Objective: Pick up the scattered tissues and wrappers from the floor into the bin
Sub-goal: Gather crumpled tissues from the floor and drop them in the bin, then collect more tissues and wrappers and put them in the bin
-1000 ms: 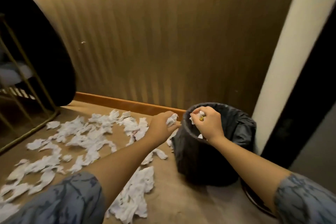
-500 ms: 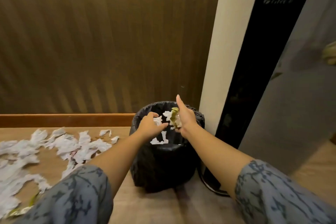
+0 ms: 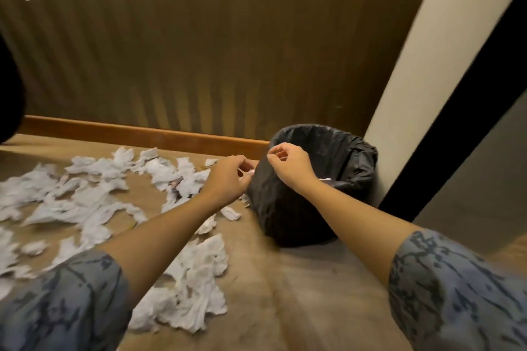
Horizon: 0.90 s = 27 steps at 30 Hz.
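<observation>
Tissues (image 3: 94,199) lie torn and white across the brown floor (image 3: 299,293), most of them spread to the left of our left hand (image 3: 228,179) and back toward the wooden skirting board (image 3: 142,134). One large crumpled tissue sheet (image 3: 196,282) lies nearer to us, beneath our left forearm. A few small scraps (image 3: 229,213) sit just below our left fingers, close to the foot of the bin (image 3: 322,196).

Our left hand hovers just beside the bin's left wall, its fingers curled loosely inward; something pale shows at the fingertips, but we cannot tell whether it is a held scrap or tissue lying behind them. Our right hand (image 3: 289,167) is over the near left rim of the bin, with its fingers curled in and thumb and forefinger nearly meeting; we cannot tell whether anything is pinched between them.

The bin is black, lined with a black bag (image 3: 356,157) folded over its rim, and stands against the ribbed brown wall (image 3: 214,51) beside a cream column (image 3: 427,65). A sliver of white (image 3: 325,179) shows inside it, just right of our right wrist. Both sleeves (image 3: 456,293) are grey-blue and patterned.
</observation>
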{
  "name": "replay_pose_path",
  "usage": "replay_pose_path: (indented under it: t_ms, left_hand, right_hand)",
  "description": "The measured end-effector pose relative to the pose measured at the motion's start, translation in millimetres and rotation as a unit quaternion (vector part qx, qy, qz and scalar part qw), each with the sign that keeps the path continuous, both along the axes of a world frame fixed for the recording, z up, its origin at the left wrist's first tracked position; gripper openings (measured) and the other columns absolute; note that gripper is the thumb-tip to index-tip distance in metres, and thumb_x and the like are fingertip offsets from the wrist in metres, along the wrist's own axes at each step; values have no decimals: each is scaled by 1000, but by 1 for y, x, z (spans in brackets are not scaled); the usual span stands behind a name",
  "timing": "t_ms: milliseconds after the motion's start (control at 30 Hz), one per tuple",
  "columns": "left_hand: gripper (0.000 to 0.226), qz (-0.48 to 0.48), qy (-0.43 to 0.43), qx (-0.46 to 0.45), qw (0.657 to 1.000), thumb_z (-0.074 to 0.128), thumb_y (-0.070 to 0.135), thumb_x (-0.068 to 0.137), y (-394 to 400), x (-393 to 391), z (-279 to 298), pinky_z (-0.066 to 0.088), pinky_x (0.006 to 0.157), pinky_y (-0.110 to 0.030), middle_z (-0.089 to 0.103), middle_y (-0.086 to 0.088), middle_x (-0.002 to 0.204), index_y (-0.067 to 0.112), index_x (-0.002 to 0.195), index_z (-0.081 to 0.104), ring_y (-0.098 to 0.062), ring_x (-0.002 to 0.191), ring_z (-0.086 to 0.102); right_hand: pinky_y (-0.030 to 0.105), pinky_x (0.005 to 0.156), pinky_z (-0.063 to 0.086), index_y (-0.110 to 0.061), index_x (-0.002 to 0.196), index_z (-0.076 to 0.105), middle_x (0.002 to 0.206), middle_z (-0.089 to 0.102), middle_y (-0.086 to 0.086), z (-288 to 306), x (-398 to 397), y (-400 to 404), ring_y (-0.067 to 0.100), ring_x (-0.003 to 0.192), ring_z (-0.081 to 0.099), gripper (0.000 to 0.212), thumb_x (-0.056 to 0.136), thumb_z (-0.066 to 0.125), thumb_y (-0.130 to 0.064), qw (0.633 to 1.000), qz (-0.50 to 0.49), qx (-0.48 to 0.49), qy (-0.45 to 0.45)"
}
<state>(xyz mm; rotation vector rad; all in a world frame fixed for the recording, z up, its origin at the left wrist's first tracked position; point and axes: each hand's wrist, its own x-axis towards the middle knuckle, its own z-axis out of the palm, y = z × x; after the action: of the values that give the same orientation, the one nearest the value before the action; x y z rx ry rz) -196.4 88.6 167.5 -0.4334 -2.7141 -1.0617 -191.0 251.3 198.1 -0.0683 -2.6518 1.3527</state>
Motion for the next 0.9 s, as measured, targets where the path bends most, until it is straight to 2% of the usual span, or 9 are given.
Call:
replay_pose_path:
  t_ms: [100,200,300,400,533,600,733,833,900]
  left_hand:
    - [12,14,-8,-6,1000,66,20,87,-53,19,-6,50,74,-25,69,2,89,14,96,69,-13,81,62]
    - [10,45,-30,9,999,69,15,83,-106,34,-20,54,76,-29,70,2,87,15,94,69,-12,78,64]
    - [20,80,-67,35,994,72,6,78,-159,49,-38,55,78,-30,70,1,90,14,96,69,-13,81,64]
    - [19,136,-104,78,982,72,4,78,-207,74,-57,52,73,-26,68,1,91,14,95,68,-14,83,64]
    - [14,189,-130,131,964,74,13,80,-263,117,-91,52,71,-24,69,4,91,16,91,67,-11,80,65]
    - [10,217,-140,148,955,71,18,83,-286,146,-110,50,68,-19,68,8,87,18,93,68,-4,78,63]
    - [7,272,-163,159,935,69,18,85,-320,208,-146,43,62,-6,70,8,87,19,91,71,3,75,62]
    - [8,319,-180,168,915,68,18,86,-337,258,-166,46,69,-8,68,12,88,21,92,70,2,81,63]
    - [9,362,-178,175,898,67,18,86,-343,292,-178,50,76,-15,67,11,90,24,93,68,-1,87,62]
  right_hand:
    - [24,73,52,-15,98,70,92,68,-1,-8,16,-65,12,83,61,15,93,59,-23,992,78,91,39]
    - [34,74,54,-13,95,72,90,70,1,-27,27,-120,16,82,61,18,92,58,-24,978,147,141,48]
    - [39,75,54,-16,92,71,88,70,0,-49,36,-166,16,81,60,19,91,57,-29,966,190,172,41]
    - [38,74,52,-12,88,71,86,70,2,-70,48,-209,16,80,61,21,93,57,-28,958,230,170,19]
    - [36,65,48,-11,75,67,73,68,6,-102,70,-262,18,71,61,25,93,58,-26,953,275,128,-22]
    - [30,66,45,-12,79,69,79,70,3,-118,87,-285,13,74,61,22,93,59,-25,943,306,119,-53]
    - [31,79,48,-13,92,71,93,71,2,-150,123,-325,16,91,62,16,93,58,-23,916,377,100,-98]
    - [35,88,44,-19,100,68,106,66,1,-181,151,-346,19,106,55,18,92,58,-32,904,402,119,-87]
    - [42,98,38,-25,107,65,122,59,2,-202,170,-357,23,122,45,28,90,58,-45,909,378,155,-80]
